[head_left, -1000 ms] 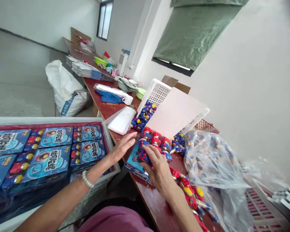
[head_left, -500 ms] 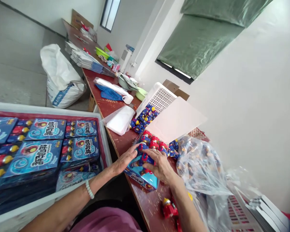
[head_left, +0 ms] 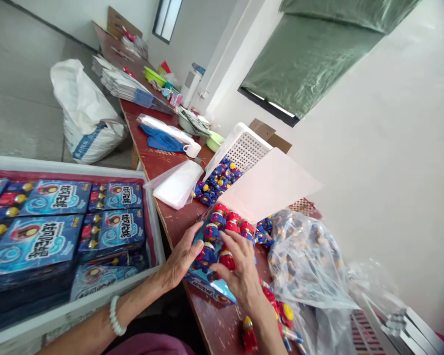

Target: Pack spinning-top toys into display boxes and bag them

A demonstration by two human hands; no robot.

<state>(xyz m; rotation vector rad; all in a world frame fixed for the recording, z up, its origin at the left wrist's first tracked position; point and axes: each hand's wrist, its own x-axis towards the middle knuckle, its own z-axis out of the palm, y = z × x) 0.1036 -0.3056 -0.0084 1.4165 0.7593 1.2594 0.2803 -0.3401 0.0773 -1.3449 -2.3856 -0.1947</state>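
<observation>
A blue printed box (head_left: 210, 292) lies open on the table, with rows of small red and blue capped toy figures (head_left: 211, 231) inside. Along its left side is my left hand (head_left: 183, 259), fingers stretched out, the thumb by a blue figure. My right hand (head_left: 239, 268) reaches over the box from the right. Its fingers are spread and curved around a red figure (head_left: 226, 259), which shows between thumb and forefinger. The box's pale lid flap (head_left: 270, 185) stands raised behind the figures.
On the left, a white crate (head_left: 153, 222) holds filled blue boxes (head_left: 54, 241). Behind my box, a white basket (head_left: 240, 143) has loose figures spilling from it. A clear plastic bag (head_left: 307, 256) of figures sits right, with loose red pieces (head_left: 249, 335) near my right forearm.
My left hand has drawn back a little and down the box's side. My right hand has shifted slightly down, its fingers wider apart. More loose red pieces show beside my right forearm.
</observation>
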